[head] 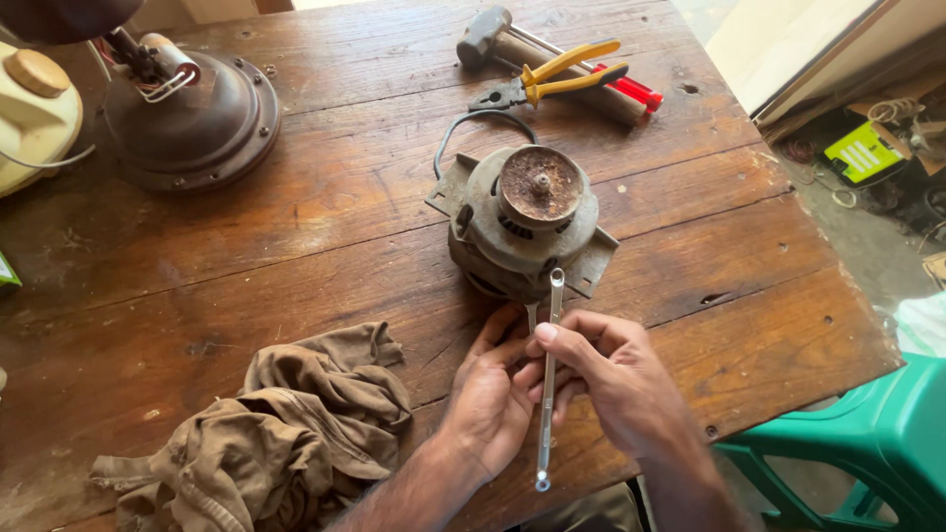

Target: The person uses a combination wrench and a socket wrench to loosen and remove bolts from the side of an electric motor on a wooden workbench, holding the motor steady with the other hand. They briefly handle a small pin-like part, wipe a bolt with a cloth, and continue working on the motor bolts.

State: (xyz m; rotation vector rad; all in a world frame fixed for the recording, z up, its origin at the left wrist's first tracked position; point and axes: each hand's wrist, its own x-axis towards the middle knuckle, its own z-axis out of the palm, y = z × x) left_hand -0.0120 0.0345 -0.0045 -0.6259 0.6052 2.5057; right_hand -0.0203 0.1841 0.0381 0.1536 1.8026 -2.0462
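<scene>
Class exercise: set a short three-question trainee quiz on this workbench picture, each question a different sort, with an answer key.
1. True or false: the right hand holds a slim metal wrench that points at the rusty motor.
2. Which tool has yellow handles? A hammer; B pliers; C screwdriver.
3. Fill in: the crumpled brown ____ lies left of the left hand.

Key: 1 true; 2 B; 3 rag.

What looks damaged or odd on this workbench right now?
The electric motor is worn: its round top cap is rust-brown and pitted, and its mounting plate looks bent and grimy. A crumpled brown rag lies bunched near the table's front edge.
</scene>
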